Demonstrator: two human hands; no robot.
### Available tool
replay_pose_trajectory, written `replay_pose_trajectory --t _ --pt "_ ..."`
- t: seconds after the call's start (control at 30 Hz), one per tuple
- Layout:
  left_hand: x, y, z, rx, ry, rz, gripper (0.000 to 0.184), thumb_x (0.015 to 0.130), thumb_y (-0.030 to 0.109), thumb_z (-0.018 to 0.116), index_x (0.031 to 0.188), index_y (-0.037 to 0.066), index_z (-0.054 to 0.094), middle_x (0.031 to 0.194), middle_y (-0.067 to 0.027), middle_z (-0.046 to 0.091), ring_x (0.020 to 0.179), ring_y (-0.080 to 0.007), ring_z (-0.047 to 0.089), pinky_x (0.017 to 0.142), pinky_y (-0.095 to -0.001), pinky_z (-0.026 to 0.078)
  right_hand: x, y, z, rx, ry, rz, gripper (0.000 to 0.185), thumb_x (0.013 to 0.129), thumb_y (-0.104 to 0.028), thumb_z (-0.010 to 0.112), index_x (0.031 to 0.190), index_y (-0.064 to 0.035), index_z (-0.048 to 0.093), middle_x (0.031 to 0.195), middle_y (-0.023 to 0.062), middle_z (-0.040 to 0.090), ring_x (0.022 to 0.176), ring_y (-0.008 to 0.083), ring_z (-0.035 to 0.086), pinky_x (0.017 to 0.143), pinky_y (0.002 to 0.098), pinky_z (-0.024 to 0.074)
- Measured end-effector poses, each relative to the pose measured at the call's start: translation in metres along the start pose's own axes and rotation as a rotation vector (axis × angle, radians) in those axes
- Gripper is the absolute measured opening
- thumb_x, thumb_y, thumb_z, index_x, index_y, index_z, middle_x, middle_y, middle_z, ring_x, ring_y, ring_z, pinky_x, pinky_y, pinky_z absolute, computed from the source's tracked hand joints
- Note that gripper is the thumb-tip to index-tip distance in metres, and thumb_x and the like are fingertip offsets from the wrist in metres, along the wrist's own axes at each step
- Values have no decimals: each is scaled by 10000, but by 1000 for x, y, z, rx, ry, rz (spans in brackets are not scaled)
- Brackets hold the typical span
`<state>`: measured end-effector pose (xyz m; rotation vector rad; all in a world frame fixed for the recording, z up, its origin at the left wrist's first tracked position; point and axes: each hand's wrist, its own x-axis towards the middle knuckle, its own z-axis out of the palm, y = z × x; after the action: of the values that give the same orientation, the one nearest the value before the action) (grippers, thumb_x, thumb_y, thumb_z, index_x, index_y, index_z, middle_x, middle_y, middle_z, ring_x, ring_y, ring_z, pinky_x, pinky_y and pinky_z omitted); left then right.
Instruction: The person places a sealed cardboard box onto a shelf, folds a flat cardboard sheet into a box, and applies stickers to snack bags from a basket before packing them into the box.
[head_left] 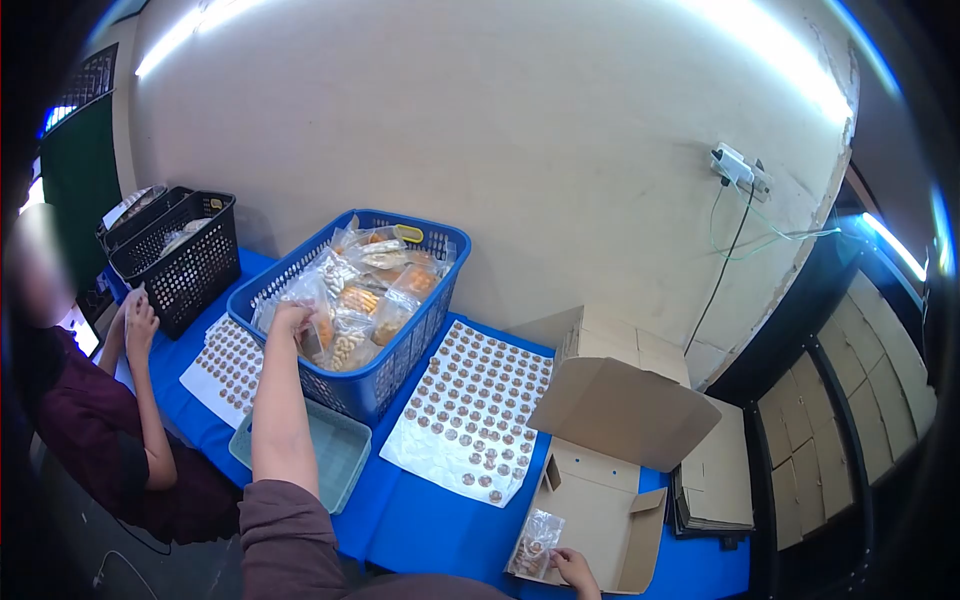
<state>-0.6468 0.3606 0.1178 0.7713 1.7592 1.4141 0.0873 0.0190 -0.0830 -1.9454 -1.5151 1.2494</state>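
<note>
Reaching into the blue basket point(380, 385), my left hand point(293, 318) is at a clear plastic packet point(318, 300) near the basket's left side; its fingers look closed on the packet's edge. Many clear packets with white, yellow and orange contents fill the basket. At the lower right, my right hand point(573, 568) pinches the edge of a clear packet with brownish contents point(537, 543). That packet lies in the left front part of an open cardboard box point(590, 500), whose lid stands up behind it.
Sticker sheets point(470, 400) lie beside the basket. A green tray point(345, 440) is under my left forearm. Black baskets point(190, 262) stand at the back left, near a co-worker point(100, 430). Flat cardboard point(715, 480) is stacked at the right, below a wall socket point(740, 170).
</note>
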Motion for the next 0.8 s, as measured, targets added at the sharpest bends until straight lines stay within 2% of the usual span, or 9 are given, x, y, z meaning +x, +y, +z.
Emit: replay_pose_trajectory --t 0.13,0.2,0.23,0.3,0.4,0.53,0.57,0.7,0.8 --pt "29 -20 -6 237 -207 -186 557 797 200 718 1317 143 528 1084 -148 635 849 -288 621 686 -415 515 -8 -4 -3 59 19 -13 385 907 -281 596 1117 41 615 899 117 677 794 179 655 731 297 508" --pt "-45 17 22 634 80 -310 720 791 399 706 1415 206 405 1377 -186 456 1153 -316 536 907 -454 460 -8 -3 -5 34 9 -9 393 909 -286 593 1130 37 609 903 115 676 789 177 653 731 298 509" --pt "-52 26 22 632 82 -309 720 791 399 706 1415 206 405 1377 -186 456 1153 -316 536 907 -454 460 -10 -4 -6 4 -7 8 392 908 -291 593 1135 28 611 900 116 677 786 174 651 727 295 508" --pt "-51 41 20 908 -660 -444 825 755 472 735 1430 198 347 1492 -133 296 1195 -304 524 931 -428 468 -10 -14 -11 -33 -22 11 391 906 -296 593 1139 18 613 897 117 677 783 171 650 723 291 507" --pt "-53 24 24 1022 -637 -438 919 715 661 658 1445 203 342 1506 -122 289 1324 -282 385 1059 -409 337 -9 -21 -11 -99 -53 73 418 870 -369 605 1122 -39 646 979 183 669 926 282 644 827 348 498" --pt "-50 19 20 1100 -730 -258 993 618 704 708 1396 153 429 1476 -140 343 1311 -296 399 1053 -378 352 6 -10 -10 -153 -86 50 414 869 -365 601 1112 -34 649 984 190 667 927 296 644 829 356 499" --pt "-50 18 20 1100 -730 -265 993 618 704 708 1396 153 429 1476 -140 343 1311 -296 399 1053 -378 352 10 -10 -11 -187 -85 14 402 879 -338 602 1116 -15 638 918 153 671 847 240 646 765 324 500" --pt "-58 39 20 1258 -497 -291 937 666 633 723 1364 70 454 1435 -174 395 1294 -294 425 1040 -374 368 14 -27 -12 -260 -61 -12 399 883 -329 609 1101 5 634 866 126 673 774 200 651 710 304 502" --pt "-24 22 18 1252 -600 -580 1008 690 557 746 1456 93 284 1503 -140 288 1331 -329 365 1069 -384 338 4 -48 -14 -294 -37 -15 403 879 -343 611 1086 1 640 886 142 672 805 221 651 735 318 506"
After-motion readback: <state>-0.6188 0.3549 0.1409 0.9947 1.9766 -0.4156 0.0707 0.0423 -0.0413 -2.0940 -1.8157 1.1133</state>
